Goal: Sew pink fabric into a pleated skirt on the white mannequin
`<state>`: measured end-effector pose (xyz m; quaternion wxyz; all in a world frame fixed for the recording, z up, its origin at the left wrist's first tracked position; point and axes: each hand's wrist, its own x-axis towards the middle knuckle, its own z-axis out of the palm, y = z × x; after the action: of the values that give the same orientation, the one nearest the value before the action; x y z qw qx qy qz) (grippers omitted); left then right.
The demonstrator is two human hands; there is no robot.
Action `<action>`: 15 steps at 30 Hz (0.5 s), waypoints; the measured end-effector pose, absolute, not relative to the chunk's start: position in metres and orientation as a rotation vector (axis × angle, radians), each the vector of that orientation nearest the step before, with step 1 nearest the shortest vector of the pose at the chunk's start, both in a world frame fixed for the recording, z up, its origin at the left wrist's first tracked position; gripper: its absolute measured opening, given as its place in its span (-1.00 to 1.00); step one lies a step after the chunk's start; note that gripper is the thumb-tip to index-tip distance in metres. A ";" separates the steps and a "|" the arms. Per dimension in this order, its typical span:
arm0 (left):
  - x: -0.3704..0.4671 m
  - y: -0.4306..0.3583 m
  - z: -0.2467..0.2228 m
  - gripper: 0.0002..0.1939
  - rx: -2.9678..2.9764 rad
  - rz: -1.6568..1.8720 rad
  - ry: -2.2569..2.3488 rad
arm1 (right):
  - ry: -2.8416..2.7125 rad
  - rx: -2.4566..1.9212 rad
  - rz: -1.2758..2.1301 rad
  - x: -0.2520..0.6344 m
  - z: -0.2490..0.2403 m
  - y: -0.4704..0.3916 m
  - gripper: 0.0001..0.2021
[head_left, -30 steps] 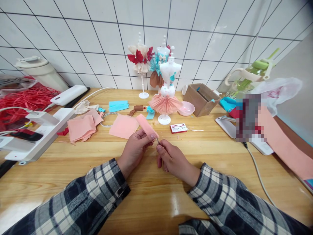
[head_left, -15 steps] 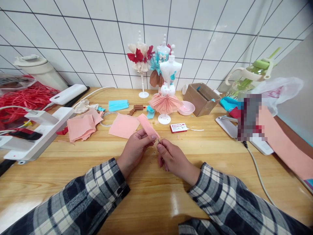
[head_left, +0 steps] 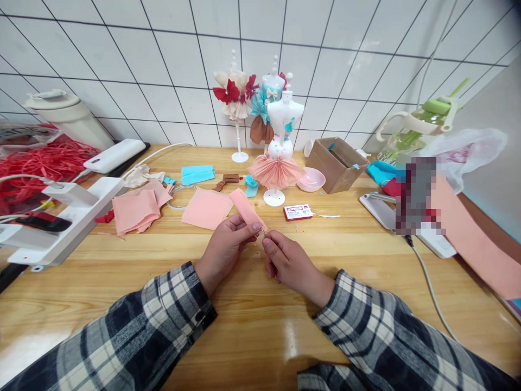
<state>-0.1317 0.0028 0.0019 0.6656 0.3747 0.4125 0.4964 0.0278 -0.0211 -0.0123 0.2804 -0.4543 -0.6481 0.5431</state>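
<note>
My left hand pinches a folded strip of peach crepe paper between thumb and fingers; the strip points up and to the left. Closed around a small thin metal tool is my right hand, its tip touching the strip's lower right end. Most of that tool is hidden in the fingers, so its kind does not show. A square peach paper sheet lies just beyond my left hand. Behind the hands stands a white mini dress form wearing a pleated peach paper skirt.
Two more dressed forms stand against the tiled wall. Near the middle are a small red-and-white box, a pink bowl and a cardboard box. Folded peach sheets and a power strip lie left. A phone lies right.
Almost nothing differs. The view has shifted very slightly; both hands keep their hold, and the tool's tip stays at the strip's end.
</note>
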 end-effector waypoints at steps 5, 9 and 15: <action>-0.132 0.003 0.000 -0.78 0.851 1.123 0.925 | -1.724 -1.255 1.467 0.029 -0.009 -0.021 -0.74; -0.132 0.004 0.000 -0.79 0.842 1.119 0.923 | -1.703 -1.284 1.486 0.029 -0.008 -0.021 -0.74; -0.133 0.004 -0.001 -0.79 0.800 1.145 0.918 | -1.676 -1.276 1.536 0.031 -0.008 -0.021 -0.71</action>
<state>-0.1332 0.0040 -0.0011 0.6706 0.3551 0.4073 0.5082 0.0308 -0.0205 -0.0080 0.2642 -0.4721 -0.6200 0.5682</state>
